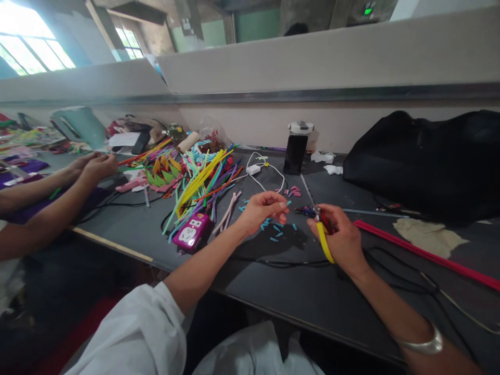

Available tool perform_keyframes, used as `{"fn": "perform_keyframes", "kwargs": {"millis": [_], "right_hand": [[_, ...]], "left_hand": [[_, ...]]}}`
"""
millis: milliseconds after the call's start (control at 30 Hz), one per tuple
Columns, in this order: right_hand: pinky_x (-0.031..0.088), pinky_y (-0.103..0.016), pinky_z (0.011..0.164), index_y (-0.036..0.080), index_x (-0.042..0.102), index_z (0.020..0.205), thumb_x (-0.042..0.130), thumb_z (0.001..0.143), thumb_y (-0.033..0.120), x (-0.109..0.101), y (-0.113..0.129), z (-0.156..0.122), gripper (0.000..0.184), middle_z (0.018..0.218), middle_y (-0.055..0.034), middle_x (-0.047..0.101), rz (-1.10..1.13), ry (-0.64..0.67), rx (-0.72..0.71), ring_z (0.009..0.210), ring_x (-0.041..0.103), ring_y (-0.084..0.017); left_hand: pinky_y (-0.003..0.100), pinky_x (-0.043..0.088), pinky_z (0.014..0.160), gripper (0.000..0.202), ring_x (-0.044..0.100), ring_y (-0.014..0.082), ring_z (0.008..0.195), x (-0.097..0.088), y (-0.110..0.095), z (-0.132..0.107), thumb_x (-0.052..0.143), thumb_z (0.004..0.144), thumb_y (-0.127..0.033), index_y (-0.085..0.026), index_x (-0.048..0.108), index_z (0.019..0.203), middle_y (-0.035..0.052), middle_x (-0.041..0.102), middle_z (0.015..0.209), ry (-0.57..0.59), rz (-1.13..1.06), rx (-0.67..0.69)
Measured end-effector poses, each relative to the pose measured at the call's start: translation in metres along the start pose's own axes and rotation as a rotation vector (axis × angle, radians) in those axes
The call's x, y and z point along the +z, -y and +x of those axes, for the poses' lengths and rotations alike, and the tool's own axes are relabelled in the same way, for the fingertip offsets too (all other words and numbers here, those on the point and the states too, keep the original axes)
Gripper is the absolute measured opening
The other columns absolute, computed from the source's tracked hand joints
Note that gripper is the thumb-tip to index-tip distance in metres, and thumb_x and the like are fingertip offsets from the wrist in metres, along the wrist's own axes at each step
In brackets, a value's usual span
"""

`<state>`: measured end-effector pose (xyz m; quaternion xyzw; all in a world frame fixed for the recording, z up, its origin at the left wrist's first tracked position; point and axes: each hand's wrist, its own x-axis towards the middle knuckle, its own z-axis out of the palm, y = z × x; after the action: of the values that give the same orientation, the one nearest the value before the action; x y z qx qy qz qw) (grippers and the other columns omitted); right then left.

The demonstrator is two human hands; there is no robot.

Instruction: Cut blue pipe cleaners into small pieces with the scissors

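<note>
My left hand (266, 209) is closed in a pinch above the table, with a short blue piece (289, 202) showing at its fingertips. Several more short blue pieces (277, 228) lie scattered on the dark tabletop beneath and beside it. In my right hand (344, 237) is a pair of pliers (324, 241) with yellow and red handles, its jaws pointing left towards my left hand. A gap separates the jaws from the blue piece. Small pink pieces (296, 191) lie just beyond my hands.
A heap of coloured pipe cleaners (203, 177) and a purple box (192, 232) sit to the left. Behind stand a dark bottle (296, 151) and a large black bag (422, 161). Red pipe cleaners (425, 252) lie right. A co-worker's hands (96, 165) are far left.
</note>
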<state>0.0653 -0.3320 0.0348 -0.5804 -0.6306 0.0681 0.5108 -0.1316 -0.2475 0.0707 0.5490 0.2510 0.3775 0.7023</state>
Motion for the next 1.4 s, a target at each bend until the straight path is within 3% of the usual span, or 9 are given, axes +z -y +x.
{"fn": "perform_keyframes", "kwargs": {"millis": [167, 367, 500, 700, 900, 1200, 1400], "right_hand": [[0.053, -0.032, 0.077, 0.023, 0.054, 0.112, 0.066, 0.079, 0.031, 0.001, 0.008, 0.000, 0.036, 0.091, -0.0031, 0.069, 0.173, -0.006, 0.034, 0.083, 0.067, -0.018], [0.053, -0.034, 0.079, 0.023, 0.055, 0.111, 0.066, 0.079, 0.031, 0.004, 0.007, -0.004, 0.035, 0.098, -0.0045, 0.069, 0.144, 0.096, -0.019, 0.085, 0.068, -0.019], [0.053, -0.032, 0.074, 0.024, 0.057, 0.109, 0.063, 0.079, 0.028, 0.007, 0.004, -0.005, 0.031, 0.094, -0.0033, 0.068, 0.098, 0.105, -0.038, 0.079, 0.066, -0.017], [0.053, -0.030, 0.068, 0.022, 0.054, 0.106, 0.062, 0.080, 0.033, 0.005, 0.010, -0.002, 0.029, 0.082, -0.0020, 0.067, 0.173, 0.051, 0.051, 0.073, 0.065, -0.017], [0.053, -0.030, 0.067, 0.022, 0.053, 0.106, 0.065, 0.078, 0.033, 0.005, 0.012, -0.002, 0.032, 0.080, -0.0015, 0.067, 0.249, 0.069, 0.074, 0.070, 0.064, -0.016], [0.053, -0.029, 0.066, 0.022, 0.053, 0.106, 0.068, 0.076, 0.032, 0.007, 0.011, -0.003, 0.035, 0.081, -0.0011, 0.066, 0.357, 0.122, 0.129, 0.070, 0.063, -0.015], [0.053, -0.028, 0.062, 0.022, 0.054, 0.104, 0.069, 0.074, 0.034, 0.006, 0.015, 0.000, 0.035, 0.077, -0.0005, 0.065, 0.368, 0.090, 0.161, 0.065, 0.063, -0.014]], "left_hand": [[0.025, 0.053, 0.055, 0.035, 0.064, 0.0113, 0.054, 0.006, 0.012, 0.000, 0.076, 0.070, -0.034, -0.009, 0.060, 0.089, 0.0040, 0.067, 0.072, 0.131, 0.061, -0.100], [0.026, 0.054, 0.055, 0.037, 0.064, 0.0115, 0.054, 0.011, 0.025, 0.000, 0.075, 0.071, -0.038, -0.010, 0.057, 0.089, 0.0032, 0.066, 0.073, 0.215, 0.079, -0.131], [0.027, 0.054, 0.055, 0.038, 0.064, 0.0118, 0.054, 0.012, 0.026, -0.001, 0.074, 0.071, -0.039, -0.012, 0.055, 0.089, 0.0031, 0.066, 0.073, 0.234, 0.072, -0.141], [0.023, 0.051, 0.058, 0.039, 0.062, 0.0091, 0.056, 0.011, 0.023, -0.001, 0.077, 0.068, -0.037, -0.011, 0.058, 0.091, 0.0013, 0.064, 0.074, 0.213, 0.146, -0.110], [0.022, 0.050, 0.056, 0.032, 0.060, 0.0078, 0.054, 0.011, 0.027, 0.000, 0.073, 0.072, -0.037, -0.011, 0.059, 0.085, 0.0017, 0.064, 0.072, 0.179, 0.196, -0.075], [0.021, 0.047, 0.055, 0.032, 0.058, 0.0073, 0.053, 0.011, 0.024, -0.001, 0.069, 0.075, -0.040, -0.011, 0.060, 0.083, 0.0010, 0.061, 0.068, 0.251, 0.191, -0.069], [0.022, 0.047, 0.055, 0.034, 0.057, 0.0073, 0.053, 0.012, 0.026, -0.001, 0.069, 0.074, -0.043, -0.011, 0.060, 0.084, 0.0012, 0.062, 0.069, 0.234, 0.200, -0.052]]}}
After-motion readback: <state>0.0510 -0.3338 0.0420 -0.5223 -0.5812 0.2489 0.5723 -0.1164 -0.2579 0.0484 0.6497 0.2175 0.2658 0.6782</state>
